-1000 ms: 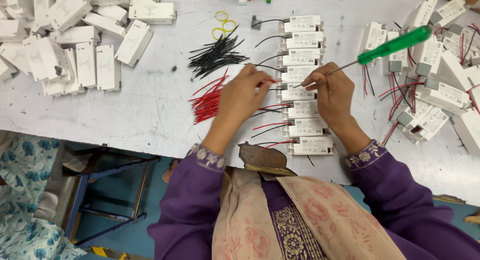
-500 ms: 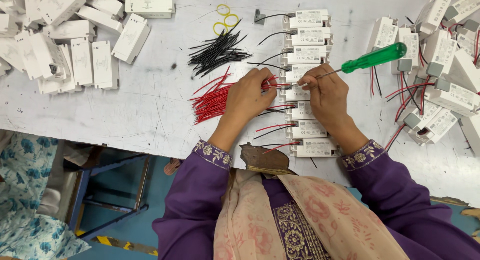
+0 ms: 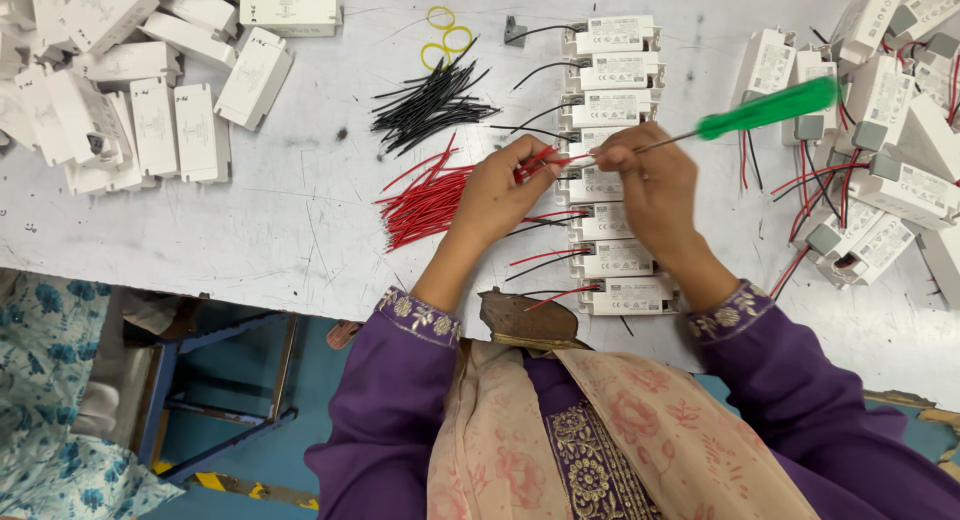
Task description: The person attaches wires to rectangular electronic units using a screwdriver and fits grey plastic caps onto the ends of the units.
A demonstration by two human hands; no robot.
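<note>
A column of white rectangular driver boxes [image 3: 612,108] lies down the middle of the white table [image 3: 280,230], several with red and black wires attached. My left hand [image 3: 500,192] pinches a short red wire [image 3: 538,162] against the side of one box midway down the column. My right hand [image 3: 650,185] grips a green-handled screwdriver [image 3: 770,108], its thin shaft angled down-left so the tip meets the same box beside the wire. Both hands partly hide that box.
Loose red wires [image 3: 425,202] and black wires [image 3: 432,105] lie left of the column. White boxes [image 3: 150,90] are heaped at far left; wired boxes [image 3: 880,130] crowd the right. Two yellow rings [image 3: 445,35] sit at the top. A blue metal frame [image 3: 220,380] stands below the table edge.
Both hands have shifted slightly up the column of boxes. The screwdriver handle has tilted lower and its tip stays at the box by the red wire.
</note>
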